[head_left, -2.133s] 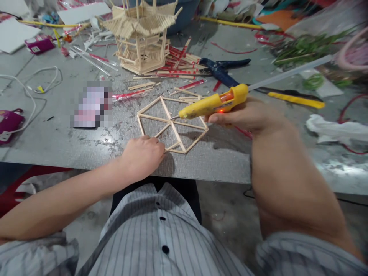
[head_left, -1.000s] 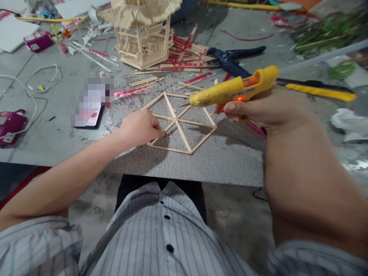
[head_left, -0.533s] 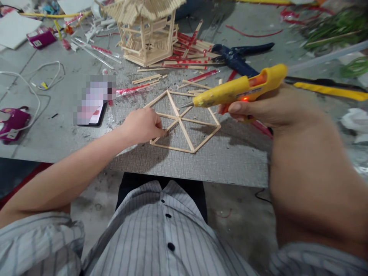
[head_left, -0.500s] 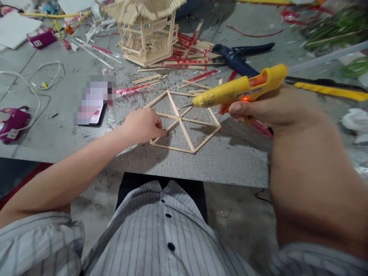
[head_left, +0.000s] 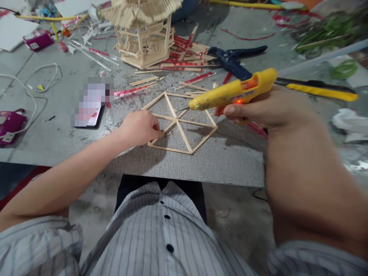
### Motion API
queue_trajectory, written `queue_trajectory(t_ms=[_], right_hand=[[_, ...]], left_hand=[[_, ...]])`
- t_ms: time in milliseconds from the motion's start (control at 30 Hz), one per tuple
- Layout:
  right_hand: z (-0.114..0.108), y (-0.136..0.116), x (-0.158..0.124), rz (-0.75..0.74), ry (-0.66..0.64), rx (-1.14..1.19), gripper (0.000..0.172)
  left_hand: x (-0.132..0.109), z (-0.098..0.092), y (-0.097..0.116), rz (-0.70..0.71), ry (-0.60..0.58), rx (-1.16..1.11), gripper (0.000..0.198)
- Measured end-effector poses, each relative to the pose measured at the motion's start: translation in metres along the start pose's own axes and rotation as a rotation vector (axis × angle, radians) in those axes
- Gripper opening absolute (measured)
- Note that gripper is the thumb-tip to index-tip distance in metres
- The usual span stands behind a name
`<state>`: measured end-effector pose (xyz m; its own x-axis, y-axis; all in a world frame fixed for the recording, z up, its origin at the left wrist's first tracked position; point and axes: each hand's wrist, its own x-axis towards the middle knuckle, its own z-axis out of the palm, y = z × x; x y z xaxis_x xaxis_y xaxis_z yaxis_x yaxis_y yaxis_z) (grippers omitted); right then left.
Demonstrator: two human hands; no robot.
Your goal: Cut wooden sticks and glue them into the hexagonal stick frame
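A flat six-sided frame of thin wooden sticks (head_left: pixel 183 134), with spokes meeting at its middle, lies near the table's front edge. My left hand (head_left: pixel 141 127) pinches the frame's left side, its fingertips on a stick. In my right hand (head_left: pixel 253 107) is a yellow glue gun (head_left: pixel 232 93) with a small red light lit. The gun's metal tip points left, over the upper part of the frame near the centre joint; whether it touches a stick cannot be told.
Behind the frame stands a small stick pavilion (head_left: pixel 143 42). Loose sticks with red wrapping (head_left: pixel 186 48), blue pliers (head_left: pixel 230 59) and a yellow cutter knife (head_left: pixel 322 92) lie to the right. At left are a phone (head_left: pixel 91 103), a white cable (head_left: pixel 34 88) and a purple box (head_left: pixel 11 124).
The whole view has shifted slightly, moving the table items a little left. Both hands keep their grips, and the gun's tip is slightly nearer the centre joint.
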<state>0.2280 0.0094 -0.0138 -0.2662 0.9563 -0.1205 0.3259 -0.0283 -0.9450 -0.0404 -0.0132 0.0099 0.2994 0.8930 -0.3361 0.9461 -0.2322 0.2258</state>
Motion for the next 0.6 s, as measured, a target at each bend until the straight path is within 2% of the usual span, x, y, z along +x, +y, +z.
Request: queue_trajectory(t_ms=[67,267,467,600], right_hand=[[-0.0006,-0.0021,-0.0001,0.012,-0.025,-0.01,0.045],[0.0015,-0.0036,0.0026,0.017,0.04,-0.014,0.056],[-0.0013,0.0044,0.005,-0.023,0.015,-0.018,0.049],[0.0001,0.0014,0.0031,0.005,0.016,-0.009,0.049]], left_hand=[[-0.0003,-0.0002,0.0001,0.0,0.003,0.007,0.02],[-0.0006,-0.0001,0.0,0.023,0.016,0.039,0.021],[-0.0013,0.0002,0.0006,0.037,0.051,0.059,0.021],[-0.0015,0.0003,0.0004,0.043,0.059,0.076,0.021]])
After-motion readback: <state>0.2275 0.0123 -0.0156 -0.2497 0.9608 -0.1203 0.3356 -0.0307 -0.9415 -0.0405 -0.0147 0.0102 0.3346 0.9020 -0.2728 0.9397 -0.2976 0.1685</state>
